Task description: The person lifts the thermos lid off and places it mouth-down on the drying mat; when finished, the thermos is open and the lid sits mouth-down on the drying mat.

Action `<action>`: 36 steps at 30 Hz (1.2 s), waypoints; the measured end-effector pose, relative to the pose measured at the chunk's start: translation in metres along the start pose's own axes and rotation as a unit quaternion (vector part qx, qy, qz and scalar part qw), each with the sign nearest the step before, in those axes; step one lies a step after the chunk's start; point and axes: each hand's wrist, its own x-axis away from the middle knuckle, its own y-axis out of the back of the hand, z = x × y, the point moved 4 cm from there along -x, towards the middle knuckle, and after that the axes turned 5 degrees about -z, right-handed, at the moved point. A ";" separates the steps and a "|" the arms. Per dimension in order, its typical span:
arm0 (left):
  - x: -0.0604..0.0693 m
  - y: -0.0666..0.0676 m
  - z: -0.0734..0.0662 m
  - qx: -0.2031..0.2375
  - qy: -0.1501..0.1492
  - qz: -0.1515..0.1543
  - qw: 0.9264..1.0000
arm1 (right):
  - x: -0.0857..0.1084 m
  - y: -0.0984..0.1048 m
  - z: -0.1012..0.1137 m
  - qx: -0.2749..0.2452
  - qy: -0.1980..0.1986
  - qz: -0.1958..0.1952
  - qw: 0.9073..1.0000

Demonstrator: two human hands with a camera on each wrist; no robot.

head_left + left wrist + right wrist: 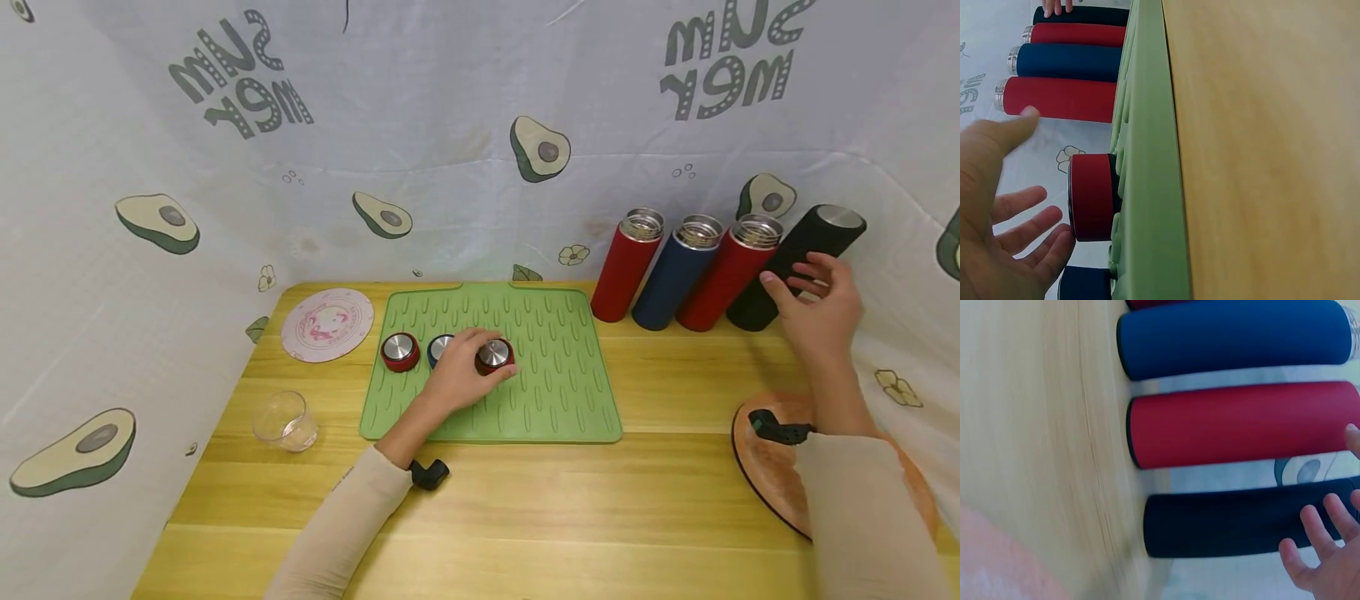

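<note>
Over the green mat (566, 392), my left hand (461, 375) is at a red bottle cap (495, 357) with a silver top. In the left wrist view its thumb is spread away, and a lower finger appears to touch the cap's edge. A blue cap (438, 346) is partly hidden behind this hand, with another red cap (401, 353) to its left. My right hand (825, 312) is beside the black thermos bottle (1229, 519), fingers spread; whether they touch it I cannot tell. This bottle has its cap on.
Left of the black bottle stand a red bottle (723, 279), a blue bottle (677, 275) and another red bottle (628, 271), all uncapped. A clear glass (288, 423) and round pink mat (327, 325) lie left. An orange-brown round mat (772, 467) lies under the right forearm.
</note>
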 end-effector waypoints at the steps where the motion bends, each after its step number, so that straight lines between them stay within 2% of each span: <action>1: 0.000 0.000 0.000 0.010 -0.001 -0.003 1.000 | -0.001 0.002 -0.001 0.001 0.002 -0.004 1.000; 6: 0.000 0.001 0.000 0.053 0.001 -0.012 0.999 | -0.004 0.013 -0.008 0.002 -0.018 -0.016 1.000; 14: 0.000 0.004 -0.005 0.098 0.006 -0.014 0.995 | -0.014 0.023 -0.016 0.002 -0.046 -0.024 0.999; 18: 0.000 0.003 -0.005 0.153 0.013 0.001 0.988 | -0.019 0.019 -0.022 -0.010 -0.088 -0.007 0.996; 23: 0.000 0.001 -0.003 0.209 0.027 0.017 0.977 | -0.023 0.009 -0.031 0.010 -0.124 0.032 0.992; 30: -0.001 -0.002 -0.006 0.236 0.017 0.022 0.971 | -0.031 -0.003 -0.037 0.006 -0.102 0.080 0.992; 36: -0.004 -0.002 -0.011 0.230 0.004 0.022 0.973 | -0.033 -0.006 -0.042 0.034 -0.118 0.070 0.990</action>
